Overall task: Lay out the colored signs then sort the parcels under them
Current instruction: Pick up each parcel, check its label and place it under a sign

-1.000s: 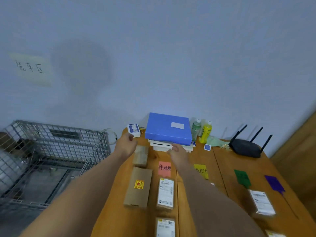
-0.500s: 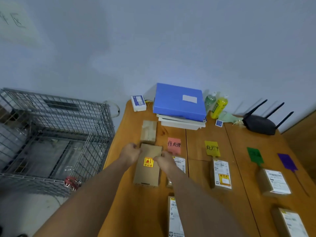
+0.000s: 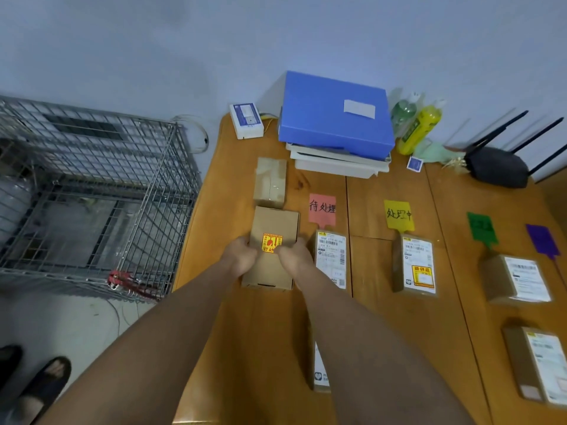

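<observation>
Gripped from both sides, a flat brown cardboard parcel with a yellow-and-red sticker (image 3: 274, 245), lying on the wooden counter (image 3: 383, 317) at its left end. Left hand (image 3: 240, 256) closed on the parcel's left edge, right hand (image 3: 293, 256) closed on its right edge, thumbs on top beside the sticker; remaining fingers hidden behind the hands. Just beyond, a smaller brown taped cardboard box (image 3: 270, 182), touching or nearly touching the parcel's far end.

Laid out in a row across the counter, four coloured signs: a pink paper sign with handwritten characters (image 3: 322, 209), a yellow paper sign with handwriting (image 3: 398, 215), a green paper sign (image 3: 481, 229) and a purple paper sign (image 3: 542, 240). Directly below the pink sign, a brown parcel with a white shipping label (image 3: 330, 257), just beside the right hand. Below the yellow sign, a brown parcel with a white label and yellow sticker (image 3: 415, 265). Below the green and purple signs, a brown box with a white label (image 3: 518, 279), and nearer, another labelled brown box (image 3: 538, 365).

Against the wall, a blue plastic file box (image 3: 334, 115) stacked on white trays, a yellow bottle (image 3: 418, 130) and a black router with antennas (image 3: 498, 162). Left of the counter, on the floor, a grey wire cage (image 3: 89, 191).
</observation>
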Motion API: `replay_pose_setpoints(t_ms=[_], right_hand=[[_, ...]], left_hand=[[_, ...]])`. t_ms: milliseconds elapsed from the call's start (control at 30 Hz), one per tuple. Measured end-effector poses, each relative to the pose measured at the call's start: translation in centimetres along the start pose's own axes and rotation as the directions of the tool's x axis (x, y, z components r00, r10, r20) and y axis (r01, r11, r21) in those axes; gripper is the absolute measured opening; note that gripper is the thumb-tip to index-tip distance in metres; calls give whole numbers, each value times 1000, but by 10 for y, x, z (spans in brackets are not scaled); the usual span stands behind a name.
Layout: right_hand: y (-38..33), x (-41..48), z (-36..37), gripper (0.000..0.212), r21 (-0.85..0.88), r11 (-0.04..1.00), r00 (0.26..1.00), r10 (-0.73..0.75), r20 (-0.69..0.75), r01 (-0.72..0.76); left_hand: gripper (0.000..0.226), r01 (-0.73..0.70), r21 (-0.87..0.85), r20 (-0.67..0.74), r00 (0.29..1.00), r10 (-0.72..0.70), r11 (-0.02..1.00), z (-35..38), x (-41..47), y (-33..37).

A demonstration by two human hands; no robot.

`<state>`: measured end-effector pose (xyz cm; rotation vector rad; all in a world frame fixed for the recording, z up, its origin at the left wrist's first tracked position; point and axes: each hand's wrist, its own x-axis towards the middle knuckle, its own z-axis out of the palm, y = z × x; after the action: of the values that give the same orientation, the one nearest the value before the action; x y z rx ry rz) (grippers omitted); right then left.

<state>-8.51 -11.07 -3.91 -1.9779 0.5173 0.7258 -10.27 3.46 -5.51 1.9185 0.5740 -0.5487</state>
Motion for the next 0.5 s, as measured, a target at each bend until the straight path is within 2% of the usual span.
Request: replay_pose_setpoints(t_ms=[300, 500], right_hand=[[10, 10, 1, 63, 31, 999, 999, 39, 22, -40], [3, -6, -14, 50, 50, 999, 999, -11, 31, 10]], left_hand=[[38, 29, -45, 4, 1000, -29, 999, -4, 4, -1], [29, 18, -98, 36, 999, -14, 995, -12, -13, 10]])
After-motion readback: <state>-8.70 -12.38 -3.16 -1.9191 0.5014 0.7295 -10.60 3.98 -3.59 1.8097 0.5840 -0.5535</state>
